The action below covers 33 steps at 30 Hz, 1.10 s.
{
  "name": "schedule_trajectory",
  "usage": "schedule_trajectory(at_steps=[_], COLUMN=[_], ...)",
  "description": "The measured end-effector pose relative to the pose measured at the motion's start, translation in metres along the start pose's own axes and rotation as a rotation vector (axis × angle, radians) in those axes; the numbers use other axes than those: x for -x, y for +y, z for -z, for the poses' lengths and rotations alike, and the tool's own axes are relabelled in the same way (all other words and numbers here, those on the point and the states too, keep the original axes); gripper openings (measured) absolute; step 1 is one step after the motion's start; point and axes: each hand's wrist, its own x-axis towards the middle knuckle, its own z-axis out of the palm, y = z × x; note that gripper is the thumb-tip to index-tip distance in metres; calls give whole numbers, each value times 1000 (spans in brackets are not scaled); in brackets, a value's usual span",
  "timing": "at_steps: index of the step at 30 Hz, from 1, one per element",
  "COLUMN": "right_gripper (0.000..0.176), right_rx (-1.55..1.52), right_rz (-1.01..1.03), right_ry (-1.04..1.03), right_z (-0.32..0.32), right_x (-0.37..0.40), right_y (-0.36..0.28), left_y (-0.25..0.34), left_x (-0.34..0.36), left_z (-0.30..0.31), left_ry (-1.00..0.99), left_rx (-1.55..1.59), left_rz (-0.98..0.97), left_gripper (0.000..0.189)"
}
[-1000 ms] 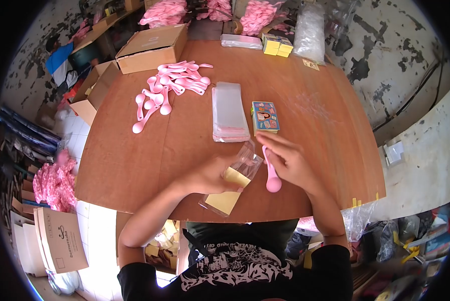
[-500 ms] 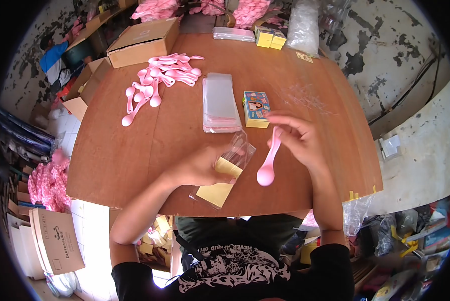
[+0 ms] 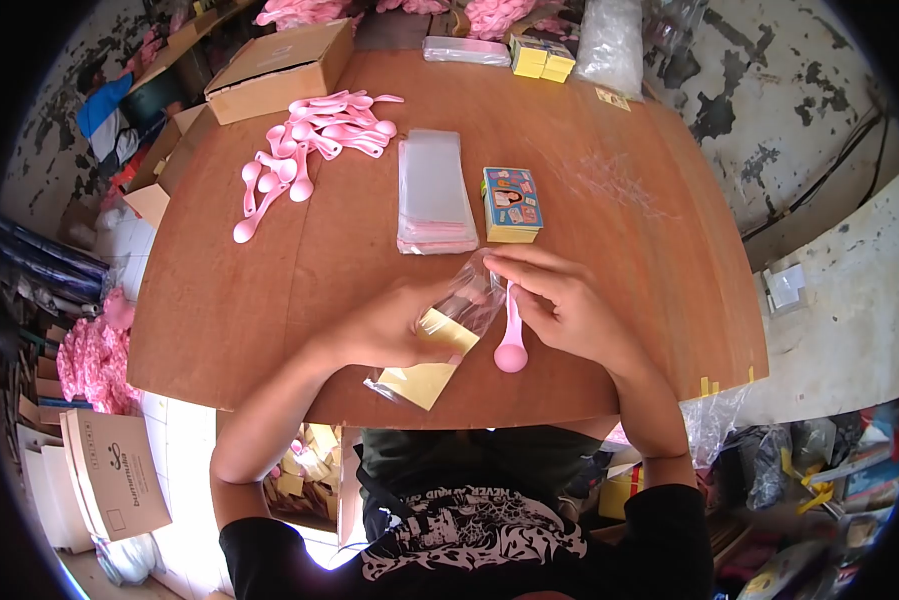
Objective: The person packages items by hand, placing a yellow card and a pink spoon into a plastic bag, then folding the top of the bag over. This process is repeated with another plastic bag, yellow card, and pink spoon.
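- A thin, crinkled clear plastic bag [image 3: 476, 290] holds a flat, rectangular yellow card [image 3: 424, 380] at the table's near edge, gripped by the left hand [image 3: 394, 325], thumb across the card.
- Beside it, a smooth pink plastic spoon [image 3: 511, 357] hangs round bowl down, its slim handle held in the fingers of the right hand [image 3: 559, 300].
- Beyond the hands, a stack of glossy, flat clear sleeves [image 3: 435, 185] lies beside a block of printed cards [image 3: 512, 200] with yellow sides.
- Farther left, glossy pink spoons [image 3: 339, 125] are heaped on the brown wooden table [image 3: 219, 320], near a boxy cardboard carton [image 3: 281, 65].
- Half a second earlier, the right hand was apart from the bag; now its fingertips meet the bag's mouth, and the spoon hangs closer to it.
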Motion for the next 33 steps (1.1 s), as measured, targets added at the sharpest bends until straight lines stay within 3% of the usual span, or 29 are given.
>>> schedule_trajectory(at_steps=[3,14,18,20,22,24,25,26,28,30,33], right_gripper=[43,44,31,31,29,33,36,36,37,36,34], right_rx=[-2,60,34,-264,-373,-416,-316,-362,-195,-99,91], right_rz=[29,195,71,-82,-84,-160,-48,-138,-133,-113,-42], right_ry=[0,68,253,570,641,443,321,169,37,-8,-12], right_z=[4,19,20,23,32,43,43,41,32,24,20], right_x=[-1,0,-2,1,1,2,-2,-3,-9,-16,-26], right_y=[0,10,12,15,7,1,-3,-11,-26,-30,-25], left_y=[1,-12,-5,-8,-8,-4,1,6,9,8,7], left_x=[2,6,4,4,2,2,1,0,-2,-4,-4], left_z=[5,5,5,6,4,3,1,1,1,1,6], left_ry=[-98,-114,-50,-15,87,131,178,226,219,267,244], left_rx=[147,259,180,113,17,-52,-98,-144,-167,-150,-54], left_rz=[55,89,101,50,-31,-49,-24,4,25,-98,-7], left_gripper=[58,64,64,62,61,62,63,63,65,69,73])
